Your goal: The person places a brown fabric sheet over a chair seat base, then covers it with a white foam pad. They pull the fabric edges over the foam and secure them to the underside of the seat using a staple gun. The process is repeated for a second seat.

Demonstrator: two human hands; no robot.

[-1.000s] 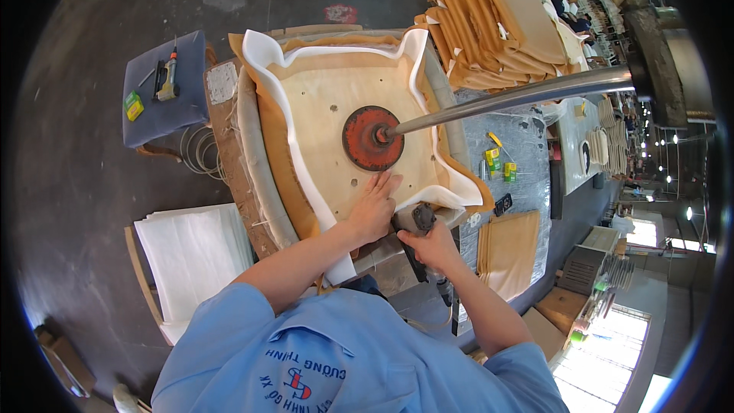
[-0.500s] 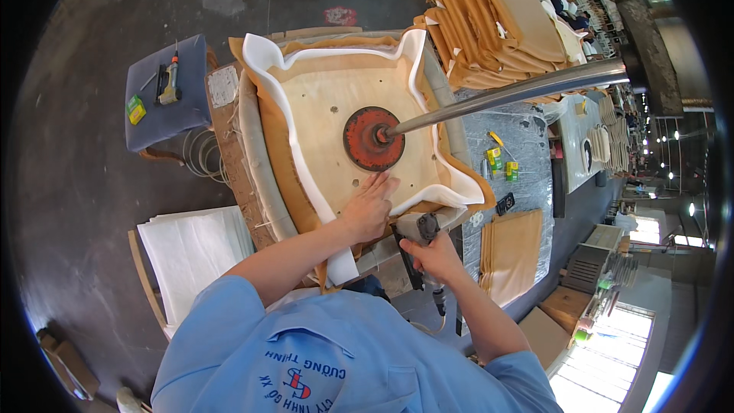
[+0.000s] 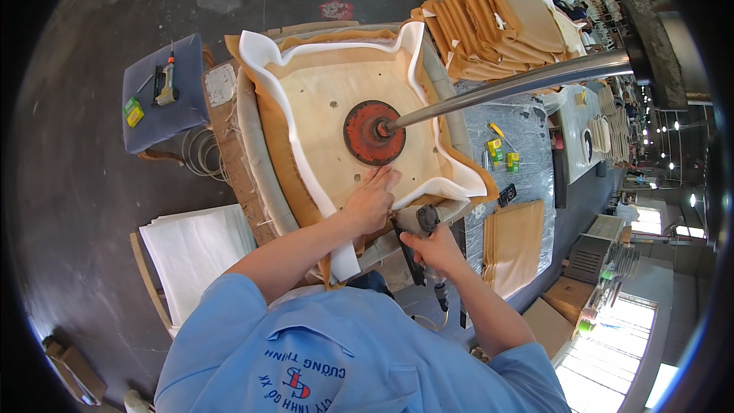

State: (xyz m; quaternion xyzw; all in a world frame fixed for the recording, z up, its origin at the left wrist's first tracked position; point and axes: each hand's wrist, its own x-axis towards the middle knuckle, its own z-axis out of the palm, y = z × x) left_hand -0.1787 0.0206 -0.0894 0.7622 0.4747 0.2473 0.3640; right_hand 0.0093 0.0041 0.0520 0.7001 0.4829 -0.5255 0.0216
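My left hand lies over the near edge of a pale plywood seat board, fingers stretched out toward the round red press plate. Its thumb is hard to make out. White padding and tan upholstery cover stand up loosely around the board. With my right hand I grip a staple gun, its head close to the folded near-right edge and its air hose below. A metal rod runs from the plate to the upper right.
Tan covers are piled at far right. The plastic-wrapped table holds small yellow-green boxes and folded tan fabric. To the left, a blue padded stool carries another tool; white sheets lie nearer me.
The view has shifted slightly. Both hands keep nearly the same places, with the staple gun still beside the near edge.
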